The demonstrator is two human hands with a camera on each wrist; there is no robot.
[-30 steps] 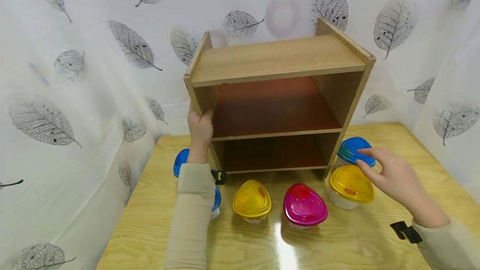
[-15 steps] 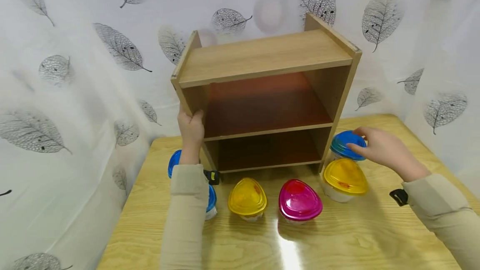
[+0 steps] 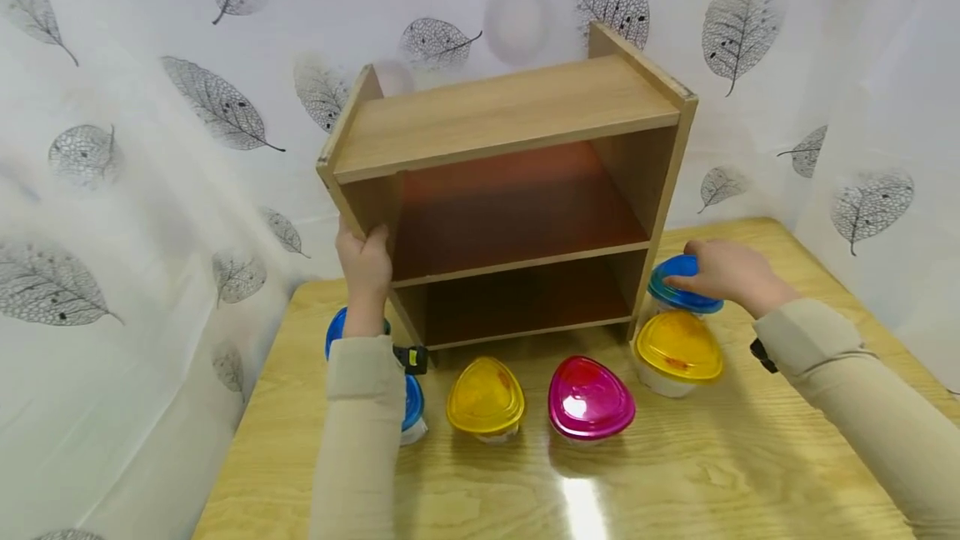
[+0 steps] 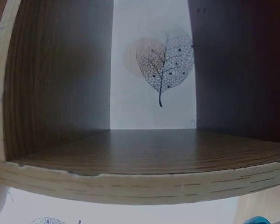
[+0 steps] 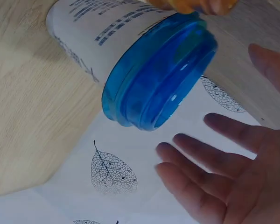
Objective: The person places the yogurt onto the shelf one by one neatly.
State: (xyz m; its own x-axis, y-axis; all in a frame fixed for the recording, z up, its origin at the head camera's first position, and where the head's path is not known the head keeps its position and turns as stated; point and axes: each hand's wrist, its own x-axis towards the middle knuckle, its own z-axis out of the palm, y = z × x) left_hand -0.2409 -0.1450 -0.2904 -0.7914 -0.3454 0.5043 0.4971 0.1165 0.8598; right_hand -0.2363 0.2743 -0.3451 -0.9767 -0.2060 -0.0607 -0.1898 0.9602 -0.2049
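fingers of the left hand (image 3: pixel 364 267) grip the wooden shelf (image 3: pixel 502 119) at its eight o'clock; those of the right hand (image 3: pixel 731 275) lie loosely spread, just beside the blue-lidded tub (image 5: pixel 154 77) at the shelf's four o'clock; a magenta-lidded tub (image 3: pixel 591 400) sits at five o'clock

A pale wood-grain table (image 3: pixel 675 473) with rounded far corners carries a wooden shelf unit (image 3: pixel 517 119) toward its far side and six lidded tubs around it; in front of the unit sit a middle yellow tub (image 3: pixel 486 397) and, right of it, a pink tub (image 3: pixel 591 398); farther right, a second yellow tub (image 3: pixel 678 346) stands near the unit's side, with a tall blue tub (image 3: pixel 686 297) just behind it; on the left are a near blue tub (image 3: pixel 414 402) and a far blue tub (image 3: pixel 334 332), both partly hidden.
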